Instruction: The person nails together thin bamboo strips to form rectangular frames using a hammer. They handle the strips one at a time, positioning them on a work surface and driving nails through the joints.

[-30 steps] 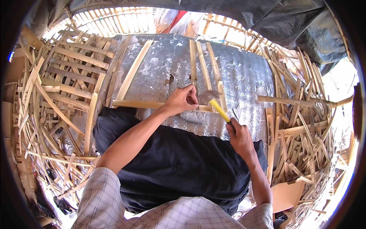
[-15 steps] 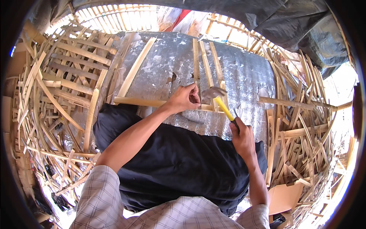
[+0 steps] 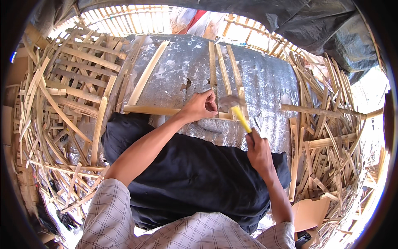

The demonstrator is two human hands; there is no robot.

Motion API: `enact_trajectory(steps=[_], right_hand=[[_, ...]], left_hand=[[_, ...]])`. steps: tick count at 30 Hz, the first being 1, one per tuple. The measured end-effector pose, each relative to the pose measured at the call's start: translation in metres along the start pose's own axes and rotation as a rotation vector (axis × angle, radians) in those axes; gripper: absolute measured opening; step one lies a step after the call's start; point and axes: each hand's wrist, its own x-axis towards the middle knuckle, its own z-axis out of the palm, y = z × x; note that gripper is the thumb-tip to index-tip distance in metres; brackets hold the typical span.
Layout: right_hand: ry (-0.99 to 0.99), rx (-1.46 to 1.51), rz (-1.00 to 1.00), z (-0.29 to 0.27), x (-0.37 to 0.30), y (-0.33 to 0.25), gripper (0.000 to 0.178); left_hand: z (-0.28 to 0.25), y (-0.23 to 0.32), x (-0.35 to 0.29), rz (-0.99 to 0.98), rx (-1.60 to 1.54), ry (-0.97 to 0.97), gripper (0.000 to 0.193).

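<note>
My right hand (image 3: 259,151) grips the dark lower part of a yellow-handled hammer (image 3: 241,118). The hammer's metal head, smeared by motion, hangs just right of my left hand (image 3: 201,106). Thumb and fingertips of the left hand are pinched together above a crosswise bamboo strip (image 3: 153,110); whatever sits between them is too small or hidden to make out. Lengthwise slats run away from this strip: a single slat (image 3: 147,74) at the left, and three set close together on the right, among them a middle slat (image 3: 224,68).
Silvery, worn sheeting (image 3: 182,62) lies beneath the slats. Black cloth (image 3: 199,174) covers my lap. Bamboo lattice (image 3: 83,74) is stacked at the left, and a heap of split bamboo (image 3: 327,153) lies at the right beside a cardboard box (image 3: 311,213). Dark plastic sheet (image 3: 290,20) hangs overhead.
The right hand and hammer have shifted slightly left, the hammer head coming a little nearer my left hand. My left hand stays in place, still pinched.
</note>
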Motion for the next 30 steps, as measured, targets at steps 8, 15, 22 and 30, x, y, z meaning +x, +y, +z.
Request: enact_trajectory(steps=[8,15,22,30], right_hand=[[0.106,0.12,0.076,-0.004,0.003,-0.002,0.027],[-0.008,-0.027,0.011,-0.017,0.006,-0.011,0.025],[-0.023,-0.16,-0.024,-0.008,-0.003,-0.009,0.017],[-0.04,0.006,0.112,-0.002,-0.004,-0.009,0.02]], left_hand=[[0.001,0.0,0.001,-0.027,-0.023,-0.003,0.046],[-0.003,-0.001,-0.001,0.001,0.012,0.003,0.048],[-0.002,-0.003,-0.001,0.036,0.01,0.003,0.05],[0.001,-0.004,0.001,-0.015,-0.019,-0.03,0.045]])
